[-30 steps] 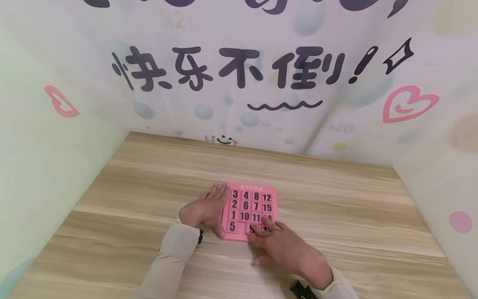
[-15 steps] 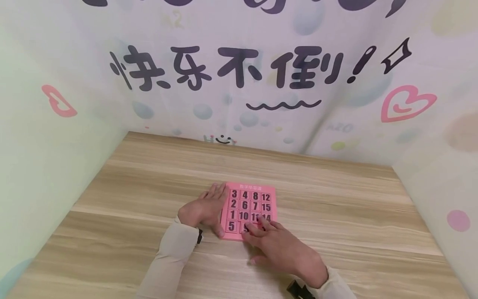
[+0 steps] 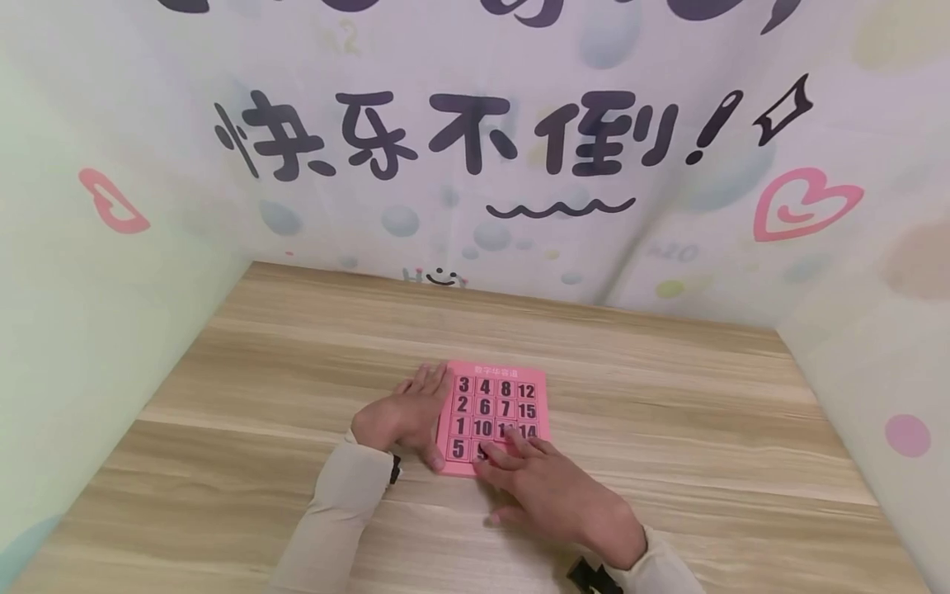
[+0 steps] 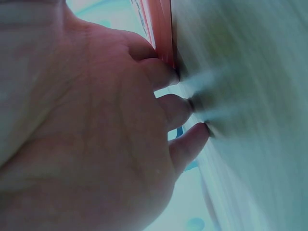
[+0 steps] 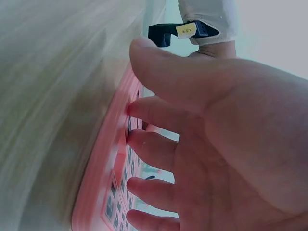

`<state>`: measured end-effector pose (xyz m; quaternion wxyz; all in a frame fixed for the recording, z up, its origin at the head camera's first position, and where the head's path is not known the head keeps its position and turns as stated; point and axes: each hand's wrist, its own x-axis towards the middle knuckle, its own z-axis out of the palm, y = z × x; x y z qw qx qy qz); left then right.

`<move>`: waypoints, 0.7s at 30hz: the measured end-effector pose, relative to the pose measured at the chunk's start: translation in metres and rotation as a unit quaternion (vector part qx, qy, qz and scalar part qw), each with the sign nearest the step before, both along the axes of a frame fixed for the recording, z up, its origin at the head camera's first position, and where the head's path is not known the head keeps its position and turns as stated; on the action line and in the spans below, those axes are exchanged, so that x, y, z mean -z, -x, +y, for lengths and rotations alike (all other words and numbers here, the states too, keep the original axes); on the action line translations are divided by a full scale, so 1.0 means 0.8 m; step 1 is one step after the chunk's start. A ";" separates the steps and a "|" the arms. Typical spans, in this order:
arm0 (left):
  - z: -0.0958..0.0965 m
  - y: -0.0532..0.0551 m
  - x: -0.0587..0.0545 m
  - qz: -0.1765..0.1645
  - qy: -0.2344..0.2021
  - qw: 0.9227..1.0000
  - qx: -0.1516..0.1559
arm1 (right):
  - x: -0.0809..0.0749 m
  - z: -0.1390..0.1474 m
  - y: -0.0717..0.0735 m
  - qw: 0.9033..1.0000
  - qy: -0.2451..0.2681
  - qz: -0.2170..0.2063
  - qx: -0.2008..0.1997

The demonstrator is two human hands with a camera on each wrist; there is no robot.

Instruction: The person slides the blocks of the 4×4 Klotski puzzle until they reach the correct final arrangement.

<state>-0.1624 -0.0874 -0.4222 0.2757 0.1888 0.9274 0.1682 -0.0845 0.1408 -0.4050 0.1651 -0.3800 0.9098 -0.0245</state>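
A pink number sliding puzzle (image 3: 543, 412) lies flat on the table. My left hand (image 3: 404, 417) spans its left side, thumb at the near corner and fingers stretched toward the far corner. In the left wrist view, the fingertips of that hand (image 4: 110, 110) rest on the tabletop along the puzzle's side wall (image 4: 165, 33). My right hand (image 3: 560, 495) reaches over the bottom row, index fingertip on the tile marked 9 (image 3: 480, 453), right beside the 5. Its fingers are extended over the pink frame (image 5: 96, 178) in the right wrist view. They hide the bottom row's right part.
The wood-grain table (image 3: 334, 330) surrounds the puzzle. A printed white cloth wall (image 3: 416, 190) with large dark characters stands at the back, and pale walls rise at both sides. A black wrist strap (image 3: 594, 575) sits at the right sleeve.
My right hand has slid left with the tile marked 9, which now sits beside the 5 where a gap was. The left hand stays at the puzzle's left side.
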 end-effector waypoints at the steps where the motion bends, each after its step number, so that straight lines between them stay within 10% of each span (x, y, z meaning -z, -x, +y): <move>1: 0.000 0.000 0.000 0.000 -0.001 1.000 0.000 | -0.001 0.001 0.001 1.000 0.002 -0.006 0.002; 21: -0.001 0.002 0.003 -0.003 -0.001 1.000 -0.002 | -0.006 0.024 0.019 0.998 -0.002 0.010 0.059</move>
